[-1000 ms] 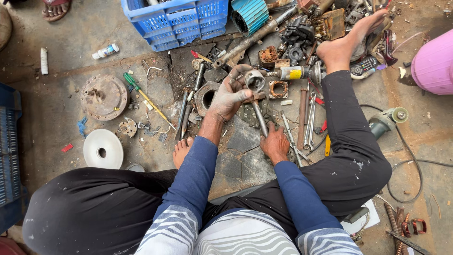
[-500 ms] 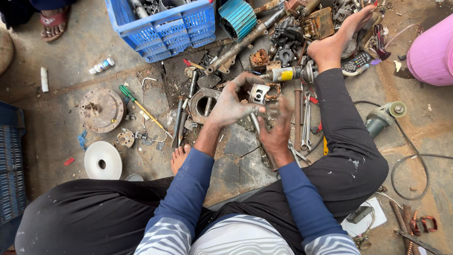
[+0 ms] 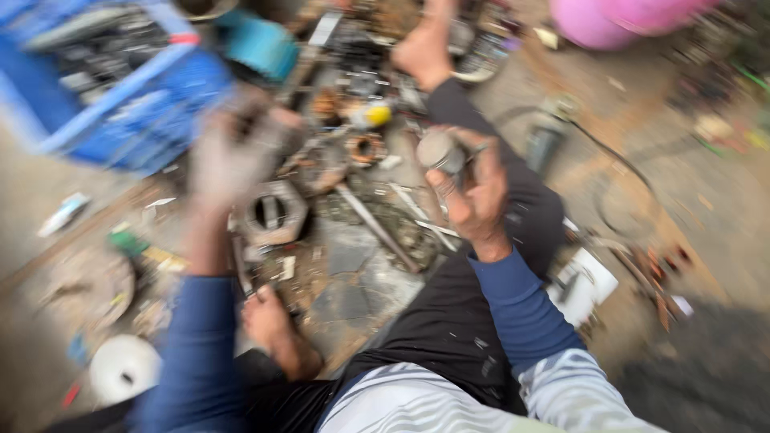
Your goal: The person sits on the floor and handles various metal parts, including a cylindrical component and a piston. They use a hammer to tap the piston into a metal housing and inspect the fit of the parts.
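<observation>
The view has swung and blurred since half a second ago; the blue crate (image 3: 120, 88) now sits upper left, where earlier it lay at top centre. The person sits on the ground among scattered metal scrap, one bare foot (image 3: 421, 48) stretched toward the top.

The right hand (image 3: 473, 192), earlier pressed low on the pile, is now raised clear of it and closed around a short grey metal cylinder (image 3: 439, 151), fingers curled about its side. So the part is picked out and held up in hand.

The left hand (image 3: 228, 156) has also lifted off the heap; motion blur hides its fingers, so whether it grips anything cannot be told. Below it lies a large hexagonal nut (image 3: 273, 212).
</observation>
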